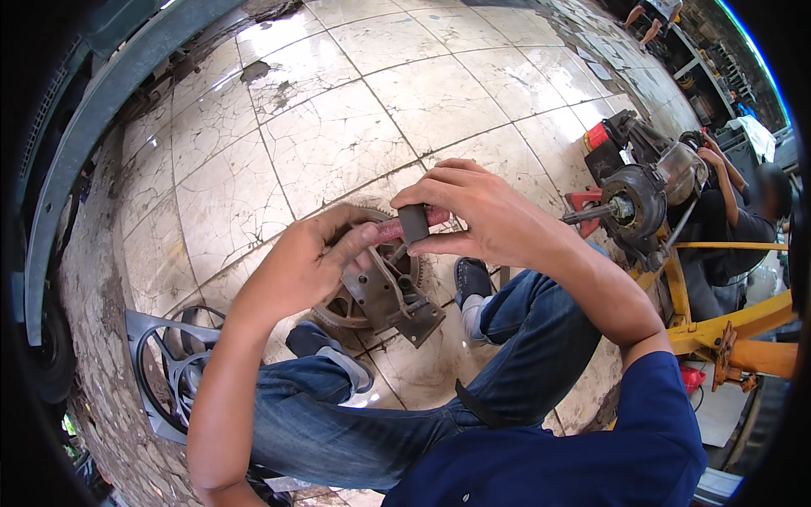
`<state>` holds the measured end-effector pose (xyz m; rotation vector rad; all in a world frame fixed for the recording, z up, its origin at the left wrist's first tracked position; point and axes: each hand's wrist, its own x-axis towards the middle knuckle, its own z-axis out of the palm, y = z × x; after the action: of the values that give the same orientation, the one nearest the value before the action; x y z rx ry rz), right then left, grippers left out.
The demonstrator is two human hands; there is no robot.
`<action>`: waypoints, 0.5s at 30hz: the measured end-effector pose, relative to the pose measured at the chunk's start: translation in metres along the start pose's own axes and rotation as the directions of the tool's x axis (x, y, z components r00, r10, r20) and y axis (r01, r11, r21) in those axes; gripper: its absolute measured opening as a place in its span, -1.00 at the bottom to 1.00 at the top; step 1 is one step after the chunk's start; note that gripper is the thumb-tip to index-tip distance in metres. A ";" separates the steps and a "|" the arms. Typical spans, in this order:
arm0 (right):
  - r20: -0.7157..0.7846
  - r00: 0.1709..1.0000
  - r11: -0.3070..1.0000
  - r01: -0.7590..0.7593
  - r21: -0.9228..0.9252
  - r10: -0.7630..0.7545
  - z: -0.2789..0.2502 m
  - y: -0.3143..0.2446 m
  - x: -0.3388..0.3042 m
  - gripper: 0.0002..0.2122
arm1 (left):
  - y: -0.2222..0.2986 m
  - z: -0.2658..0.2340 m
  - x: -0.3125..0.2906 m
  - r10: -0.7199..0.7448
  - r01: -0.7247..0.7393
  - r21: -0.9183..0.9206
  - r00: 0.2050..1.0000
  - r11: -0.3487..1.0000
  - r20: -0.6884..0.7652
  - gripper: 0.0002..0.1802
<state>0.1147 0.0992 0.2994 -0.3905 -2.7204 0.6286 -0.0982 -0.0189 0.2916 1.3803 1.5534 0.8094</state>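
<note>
Gripping a red rod [390, 230] between thumb and curled fingers, the left hand [314, 247] keeps it roughly level above the floor [329, 127], in the middle of the scene. The right hand [480, 211] is partly closed, fingers at the far edge of a dark block [414, 224] and thumb at its near edge, so it seems to be holding the block. Red shows to the left and right of the block, so it sits across the rod; whether it encloses the rod or only lies against it, I cannot tell.

As for progress, the two pieces are already together and both hands are occupied with them, so this step looks under way rather than finished. What is left appears to include at least finishing this handling and putting the pieces down, since neither has been released.

Just below the hands, a toothed wheel [338, 319] lies on the tiles between the feet, with a drilled metal bracket [367, 291] over its near right part. Neither hand appears to grip these parts, and nothing shows whether work on them is complete. Far to the right, a co-worker [748, 215] sits by a hub assembly [635, 203], apart from this work.
</note>
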 end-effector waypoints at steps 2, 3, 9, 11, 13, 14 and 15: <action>-0.014 0.999 0.999 0.031 -0.017 -0.031 -0.001 0.001 -0.001 -0.58 | 0.009 -0.008 0.004 -0.266 0.275 -0.021 0.946 0.961 0.187 -0.75; -0.020 0.998 0.998 0.051 -0.022 -0.052 -0.001 0.000 -0.001 -0.58 | 0.007 -0.008 0.003 -0.245 0.252 -0.031 0.958 0.967 0.150 -0.75; 0.022 0.999 0.997 -0.050 0.060 0.049 -0.003 -0.003 0.001 -0.59 | -0.006 -0.004 0.002 -0.032 0.032 0.088 0.999 0.996 -0.001 -0.71; 0.020 1.000 1.000 -0.009 -0.004 0.009 -0.002 -0.004 0.001 -0.60 | -0.002 -0.005 0.001 -0.051 0.050 0.083 0.999 0.995 0.009 -0.67; 0.000 0.998 0.995 0.059 -0.083 -0.059 -0.002 -0.004 0.000 -0.59 | 0.002 -0.005 -0.003 0.016 -0.022 0.123 0.998 0.992 0.054 -0.63; -0.017 0.994 0.986 0.107 -0.126 -0.110 0.000 -0.003 0.000 -0.58 | 0.003 -0.005 -0.005 0.048 -0.059 0.143 0.996 0.988 0.077 -0.61; -0.028 0.987 0.974 0.152 -0.166 -0.159 0.003 -0.004 -0.001 -0.57 | 0.004 -0.003 -0.008 0.046 -0.061 0.145 0.994 0.988 0.103 -0.58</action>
<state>0.1142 0.0948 0.2986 -0.2223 -2.7381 0.3523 -0.0988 -0.0260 0.2981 1.5520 1.5291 0.6576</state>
